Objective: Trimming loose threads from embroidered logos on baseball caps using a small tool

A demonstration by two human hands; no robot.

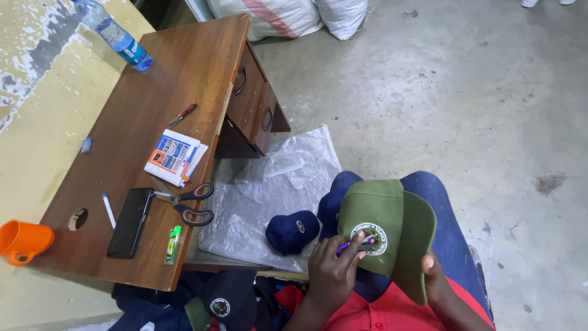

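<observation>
A green cap (386, 214) with a round embroidered badge on its front rests over my lap. My right hand (436, 283) grips the cap by its brim edge. My left hand (332, 271) pinches a small purple tool (354, 244), its tip on the badge. A navy cap (292, 231) lies on a clear plastic sheet (269, 184) just left of my left hand. More dark caps (220, 300) are heaped below the desk corner.
A wooden desk (153, 92) with drawers stands to the left, carrying scissors (187, 205), a black phone (130, 222), a green lighter (173, 244), a booklet (174, 156), small snips (183, 114), a water bottle (116, 35) and an orange cup (22, 241). Sacks (288, 15) sit on the concrete floor.
</observation>
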